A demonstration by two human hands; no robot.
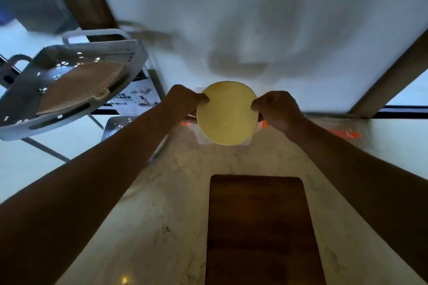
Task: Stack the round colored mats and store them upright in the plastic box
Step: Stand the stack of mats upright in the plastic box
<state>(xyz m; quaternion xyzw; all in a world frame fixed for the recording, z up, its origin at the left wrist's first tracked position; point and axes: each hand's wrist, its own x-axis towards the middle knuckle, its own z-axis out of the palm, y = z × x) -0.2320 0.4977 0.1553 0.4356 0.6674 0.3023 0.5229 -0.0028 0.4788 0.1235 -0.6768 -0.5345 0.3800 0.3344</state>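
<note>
A stack of round mats (228,114) stands upright at the far end of the counter, its yellow face turned toward me. My left hand (185,102) grips its left edge and my right hand (275,107) grips its right edge. Behind and below the mats, a clear plastic box (202,137) with orange clips shows only at its corners. The mats hide most of the box, so I cannot tell how deep they sit in it. Any other mat colours are hidden behind the yellow one.
A dark wooden board (257,227) lies on the marble counter (166,203) near me. To the left stands a grey cart (20,127) holding a tan mat (78,88). An orange-trimmed lid (345,133) lies right of the box. A white wall rises behind.
</note>
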